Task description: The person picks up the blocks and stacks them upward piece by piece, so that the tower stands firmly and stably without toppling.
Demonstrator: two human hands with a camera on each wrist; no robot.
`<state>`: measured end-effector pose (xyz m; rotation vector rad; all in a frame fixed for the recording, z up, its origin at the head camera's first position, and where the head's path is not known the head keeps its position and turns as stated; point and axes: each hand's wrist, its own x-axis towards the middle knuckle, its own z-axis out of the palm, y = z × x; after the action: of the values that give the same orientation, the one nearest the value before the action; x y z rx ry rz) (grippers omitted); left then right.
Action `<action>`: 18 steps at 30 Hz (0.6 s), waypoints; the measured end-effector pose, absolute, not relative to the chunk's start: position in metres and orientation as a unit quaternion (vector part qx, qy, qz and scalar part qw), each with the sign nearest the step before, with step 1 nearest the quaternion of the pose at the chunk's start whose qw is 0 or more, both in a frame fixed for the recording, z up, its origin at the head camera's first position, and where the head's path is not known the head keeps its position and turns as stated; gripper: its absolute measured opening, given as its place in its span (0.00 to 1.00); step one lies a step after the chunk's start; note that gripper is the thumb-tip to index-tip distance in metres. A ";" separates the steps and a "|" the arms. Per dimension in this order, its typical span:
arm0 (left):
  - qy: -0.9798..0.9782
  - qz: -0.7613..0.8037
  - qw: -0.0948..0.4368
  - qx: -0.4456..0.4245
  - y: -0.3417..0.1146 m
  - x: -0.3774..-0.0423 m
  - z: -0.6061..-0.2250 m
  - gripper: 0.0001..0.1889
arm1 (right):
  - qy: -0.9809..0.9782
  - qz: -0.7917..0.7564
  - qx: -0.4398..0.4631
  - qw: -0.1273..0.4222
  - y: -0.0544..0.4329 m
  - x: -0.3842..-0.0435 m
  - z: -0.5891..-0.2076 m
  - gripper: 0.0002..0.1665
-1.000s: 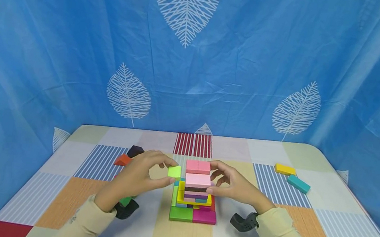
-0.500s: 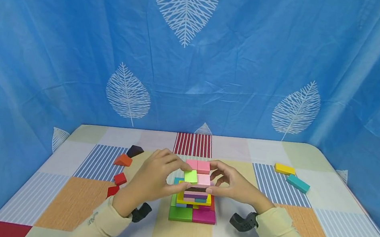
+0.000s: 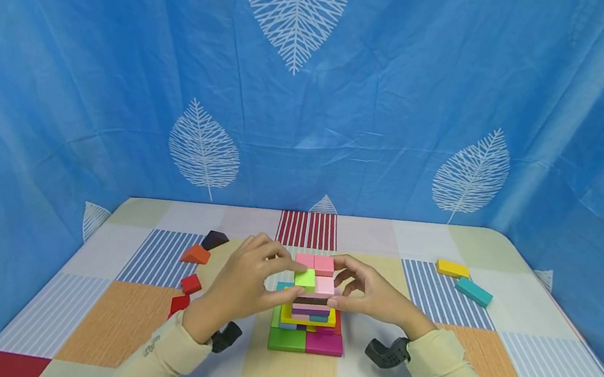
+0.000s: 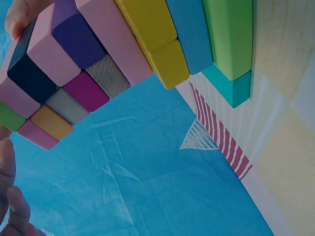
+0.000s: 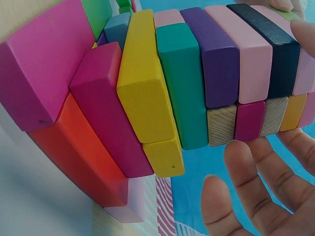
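Note:
A stack of coloured wooden blocks (image 3: 310, 311) stands at mid-table, with a brown-black layer and pink blocks near its top. My left hand (image 3: 248, 281) pinches a lime green block (image 3: 304, 280) between thumb and forefinger, at the top front left of the stack. From the other side my right hand (image 3: 369, 290) holds the upper stack, thumb at the front corner by the dark block (image 5: 278, 46) and forefinger by the pink block (image 3: 324, 266) behind. In the right wrist view, fingers (image 5: 246, 172) curve along the stack's far side.
Left on the checked cloth lie a black block (image 3: 215, 241), an orange block (image 3: 196, 254) and red blocks (image 3: 190, 284). At the right are a yellow block (image 3: 452, 269) and a teal block (image 3: 474, 291). A blue curtain (image 3: 380, 128) hangs behind the table.
My left hand has moved right with the lime green block, from beside the stack onto its top front left. The red blocks have come into sight. My right hand stays in place.

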<state>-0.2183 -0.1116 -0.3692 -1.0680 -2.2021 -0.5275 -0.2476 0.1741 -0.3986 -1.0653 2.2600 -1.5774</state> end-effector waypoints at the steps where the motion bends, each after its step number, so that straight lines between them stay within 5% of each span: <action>1: -0.834 -0.201 0.316 -0.405 -0.112 -0.219 -0.369 0.19 | 0.762 -0.531 -0.358 0.094 0.174 -0.248 -0.398 0.38; 10: -0.827 -0.255 0.305 -0.397 -0.122 -0.217 -0.369 0.22 | 0.756 -0.538 -0.360 0.094 0.174 -0.248 -0.399 0.37; 18: -0.860 -0.293 0.235 -0.345 -0.163 -0.215 -0.367 0.15 | 0.758 -0.538 -0.357 0.096 0.174 -0.249 -0.400 0.36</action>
<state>-0.2153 -0.1625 -0.3668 -0.9477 -2.3600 -0.8043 -0.2489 0.1739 -0.4003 -1.0575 2.2457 -1.5935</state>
